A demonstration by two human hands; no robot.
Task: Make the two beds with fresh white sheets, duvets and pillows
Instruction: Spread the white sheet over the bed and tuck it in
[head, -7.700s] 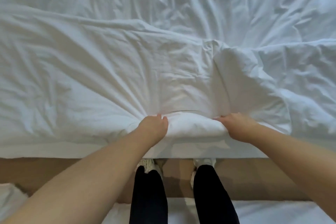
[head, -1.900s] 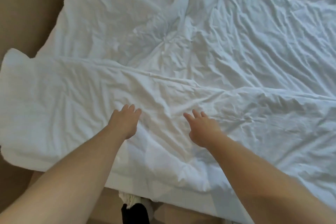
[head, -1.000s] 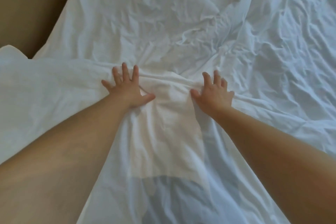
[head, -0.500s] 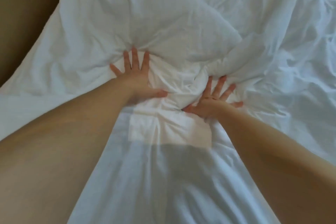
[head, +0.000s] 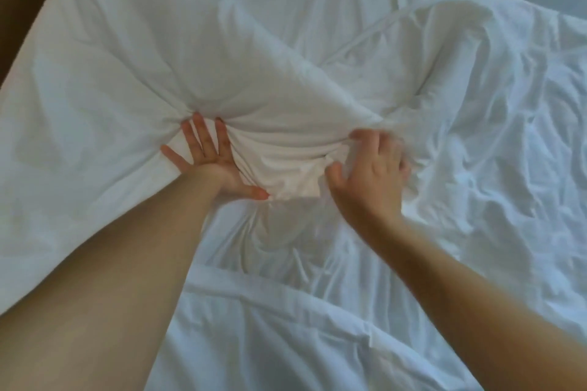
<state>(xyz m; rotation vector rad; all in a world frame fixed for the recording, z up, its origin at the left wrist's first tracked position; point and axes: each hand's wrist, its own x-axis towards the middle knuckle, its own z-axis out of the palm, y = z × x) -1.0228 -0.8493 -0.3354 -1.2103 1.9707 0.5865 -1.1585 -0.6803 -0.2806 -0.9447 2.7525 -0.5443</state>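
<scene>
The left hand [head: 209, 165] is pressing the white duvet [head: 286, 98], fingers wide. The right hand [head: 371, 174] is touching it, its grip too blurry to tell.

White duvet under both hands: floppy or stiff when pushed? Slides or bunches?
Probably floppy: the duvet bunches into tight folds between left hand and right hand. Likely light and puffy, since it mounds up beyond the hands. It may drag rather than slide cleanly; creases radiate from the left hand's flat press.
</scene>
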